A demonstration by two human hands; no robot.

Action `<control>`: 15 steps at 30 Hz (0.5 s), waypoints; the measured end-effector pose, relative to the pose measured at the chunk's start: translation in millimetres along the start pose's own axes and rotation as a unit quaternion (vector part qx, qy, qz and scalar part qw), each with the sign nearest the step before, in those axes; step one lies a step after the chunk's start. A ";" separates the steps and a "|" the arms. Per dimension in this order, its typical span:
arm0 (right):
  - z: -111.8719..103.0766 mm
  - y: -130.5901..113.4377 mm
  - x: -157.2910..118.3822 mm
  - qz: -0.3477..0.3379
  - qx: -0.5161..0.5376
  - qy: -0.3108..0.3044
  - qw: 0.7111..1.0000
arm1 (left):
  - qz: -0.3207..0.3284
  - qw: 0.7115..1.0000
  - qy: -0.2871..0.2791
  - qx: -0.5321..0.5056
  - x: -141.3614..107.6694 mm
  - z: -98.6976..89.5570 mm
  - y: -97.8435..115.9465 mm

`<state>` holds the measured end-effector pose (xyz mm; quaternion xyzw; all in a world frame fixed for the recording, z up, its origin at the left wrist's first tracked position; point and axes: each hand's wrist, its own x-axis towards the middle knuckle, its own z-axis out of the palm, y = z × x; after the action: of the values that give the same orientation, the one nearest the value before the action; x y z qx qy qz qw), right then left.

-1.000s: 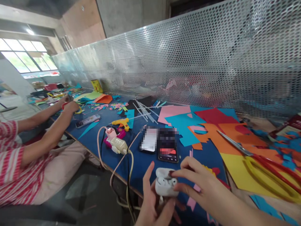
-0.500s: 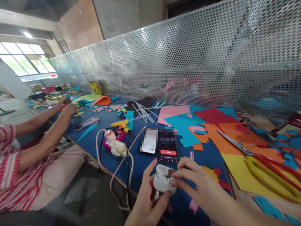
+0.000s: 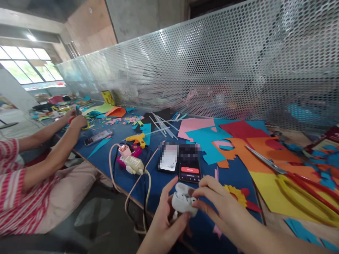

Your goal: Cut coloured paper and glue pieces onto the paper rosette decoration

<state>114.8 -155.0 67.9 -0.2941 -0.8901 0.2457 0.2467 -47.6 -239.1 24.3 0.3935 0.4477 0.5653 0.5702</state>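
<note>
My left hand (image 3: 165, 215) is wrapped round a white earbud case (image 3: 182, 204), whose lid stands open. One white earbud (image 3: 179, 195) shows inside it. The fingertips of my right hand (image 3: 214, 199) are closed on another white earbud (image 3: 193, 200) at the case's right side. Below the case, a small white piece (image 3: 175, 214) shows by my left fingers. Just beyond my hands, two phones lie side by side on the blue table: the left phone (image 3: 168, 158) has a pale screen, the right phone (image 3: 190, 171) a dark one with a red bar.
Red-and-yellow scissors (image 3: 299, 180) lie on orange and yellow paper at the right. Left of the phones are a yellow glue gun (image 3: 136, 139) and a power strip (image 3: 132, 164) with cables. A person's arm (image 3: 59, 150) reaches in. Perforated metal (image 3: 169, 67) stands behind.
My hands and the case have shifted very slightly up and left in view. Both grips look the same, and the lid remains open.
</note>
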 end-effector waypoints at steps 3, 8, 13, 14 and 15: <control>0.5 1.1 -1.8 0.006 0.018 -0.006 1.000 | 0.000 1.000 -0.002 0.010 -0.2 -1.2 -1.1; 3.9 3.8 -3.4 0.049 0.060 -0.005 0.997 | 0.006 1.000 -0.003 0.018 -0.3 -2.6 -4.7; 1.6 0.4 -2.3 0.103 0.107 -0.002 0.989 | 0.011 1.000 -0.023 0.005 -1.0 -2.0 -3.7; 0.0 -1.0 -2.4 0.103 0.106 -0.004 0.989 | 0.014 1.000 -0.025 0.002 -1.2 -1.7 -3.2; -1.7 -2.3 -2.7 0.102 0.103 -0.005 0.989 | 0.017 1.000 -0.025 0.000 -1.3 -1.4 -2.7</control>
<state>116.7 -157.9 69.8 -0.3548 -0.8266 0.3617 0.2449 -48.1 -240.6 21.4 0.4153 0.4265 0.5645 0.5718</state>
